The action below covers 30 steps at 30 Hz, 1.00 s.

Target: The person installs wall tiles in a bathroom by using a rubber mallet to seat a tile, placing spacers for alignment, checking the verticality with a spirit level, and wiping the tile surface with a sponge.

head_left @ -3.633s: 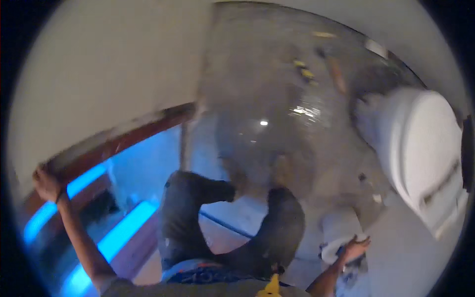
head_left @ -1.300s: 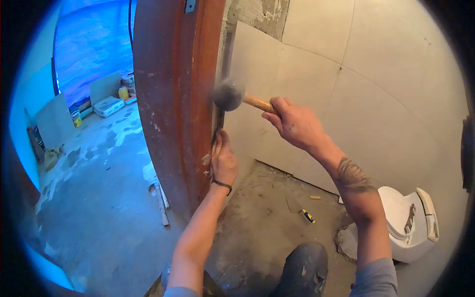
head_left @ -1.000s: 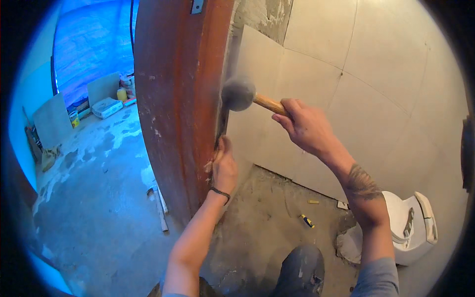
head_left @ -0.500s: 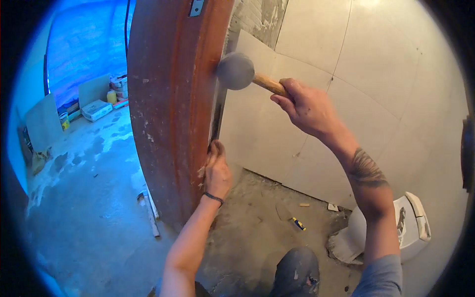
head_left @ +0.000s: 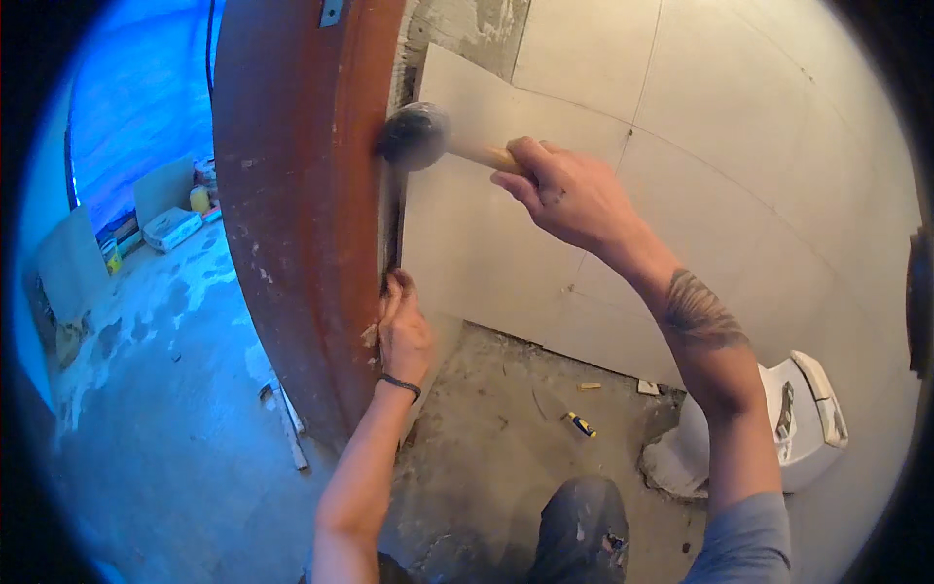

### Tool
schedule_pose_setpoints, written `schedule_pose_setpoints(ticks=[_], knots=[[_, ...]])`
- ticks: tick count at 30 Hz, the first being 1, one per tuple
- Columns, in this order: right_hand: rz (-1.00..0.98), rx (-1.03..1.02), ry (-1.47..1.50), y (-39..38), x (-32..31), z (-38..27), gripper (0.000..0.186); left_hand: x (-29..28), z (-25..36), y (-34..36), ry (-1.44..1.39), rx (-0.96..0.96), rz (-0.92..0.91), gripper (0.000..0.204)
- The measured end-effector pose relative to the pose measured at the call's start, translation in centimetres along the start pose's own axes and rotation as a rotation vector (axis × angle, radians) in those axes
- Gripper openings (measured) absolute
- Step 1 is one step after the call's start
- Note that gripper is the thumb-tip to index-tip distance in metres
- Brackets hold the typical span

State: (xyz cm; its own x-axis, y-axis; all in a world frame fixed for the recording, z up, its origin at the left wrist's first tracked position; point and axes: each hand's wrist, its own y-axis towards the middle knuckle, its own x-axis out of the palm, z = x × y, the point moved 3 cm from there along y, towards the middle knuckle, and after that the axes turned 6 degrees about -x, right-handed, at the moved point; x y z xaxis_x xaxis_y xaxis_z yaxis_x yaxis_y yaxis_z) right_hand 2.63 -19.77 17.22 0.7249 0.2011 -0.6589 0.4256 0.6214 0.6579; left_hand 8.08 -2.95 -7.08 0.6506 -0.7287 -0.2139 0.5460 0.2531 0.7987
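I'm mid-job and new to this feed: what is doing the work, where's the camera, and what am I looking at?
There's no machine: these are a person's two bare hands, seen by a fisheye camera worn on the head and looking down, so straight edges bend near the rim. Left in the picture is the person's left. The right hand grips a black-headed mallet by its wooden handle; the blurred mallet head is at the edge of a brown door frame. The left hand is at the gap between that frame and the tiled wall; whether it holds anything is hidden. On the bare floor lies a small tool with a yellow and dark handle; a white toilet is further right.
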Motion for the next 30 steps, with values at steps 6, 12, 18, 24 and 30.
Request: schedule_pose_setpoints(ticks=[6,12,18,24,30], knots=[[-0.048,0.052,0.007,0.0,0.4,-0.4,0.030,-0.4,0.0,-0.1,0.014,-0.006,0.008,0.051],[-0.007,0.268,0.378,-6.6,4.6,-0.2,0.034,-0.5,-0.7,0.3,0.118,0.196,0.050,0.046],[-0.344,0.416,0.505,-20.5,18.1,0.1,0.033,0.0,-1.2,0.0,0.073,0.081,-0.057,0.050],[-0.626,0.114,0.522,-26.2,26.1,-7.0,0.036,0.1,-0.9,0.2,0.015,-0.011,-0.050,0.039],[-0.451,0.023,0.686,-20.7,25.2,-9.1,0.033,-0.1,-0.9,0.6,0.102,0.014,-0.047,0.041]])
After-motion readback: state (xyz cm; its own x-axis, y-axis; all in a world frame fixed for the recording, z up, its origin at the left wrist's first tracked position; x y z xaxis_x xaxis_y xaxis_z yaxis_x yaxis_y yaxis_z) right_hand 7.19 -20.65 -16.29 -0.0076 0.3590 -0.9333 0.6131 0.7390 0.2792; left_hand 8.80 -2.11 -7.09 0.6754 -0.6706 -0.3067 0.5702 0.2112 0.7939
